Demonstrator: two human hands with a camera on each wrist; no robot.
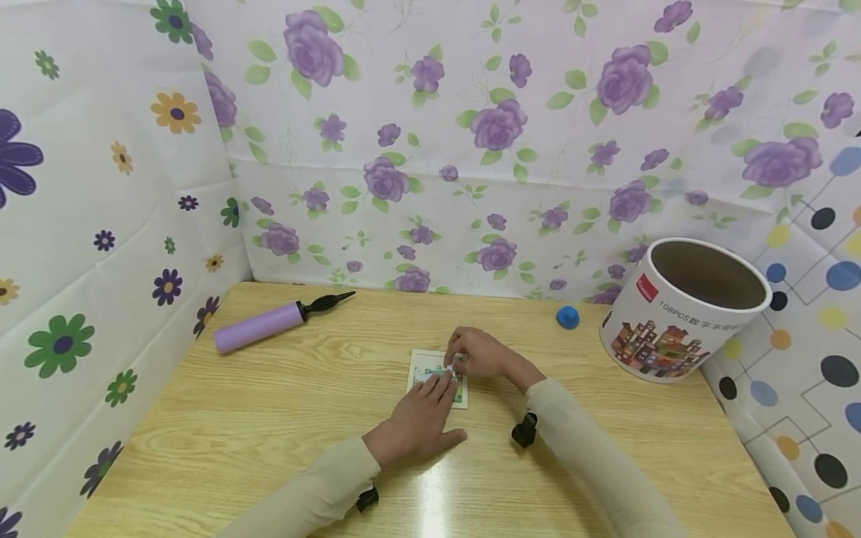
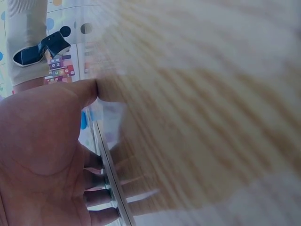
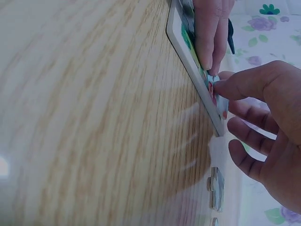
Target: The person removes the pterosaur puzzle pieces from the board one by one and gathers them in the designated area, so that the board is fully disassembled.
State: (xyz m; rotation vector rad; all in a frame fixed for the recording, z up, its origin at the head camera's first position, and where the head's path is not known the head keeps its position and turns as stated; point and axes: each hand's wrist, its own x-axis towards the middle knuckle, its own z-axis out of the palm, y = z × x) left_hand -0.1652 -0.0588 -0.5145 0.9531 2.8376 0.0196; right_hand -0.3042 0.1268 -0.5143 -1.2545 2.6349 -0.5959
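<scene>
A small picture puzzle board (image 1: 460, 403) with a white border lies flat on the table, partly covered by both hands. My left hand (image 1: 422, 418) rests its straight fingers on the board's picture, thumb spread out over the tabletop. At the board's right side my right hand (image 1: 480, 353) pinches a small puzzle piece (image 3: 222, 98) between thumb and fingers, right over the board's edge and close to the left fingertips. The other right fingers curl loosely beside it. Near that hand, a loose jigsaw piece (image 3: 217, 189) lies on the table in the right wrist view.
A purple hand pump (image 1: 258, 329) with a black nozzle lies at the back left of the wooden table (image 1: 269, 426). Towards the back right sit a small blue toy (image 1: 568, 317) and a big white printed bucket (image 1: 635, 329). Patterned cloths hang around the table.
</scene>
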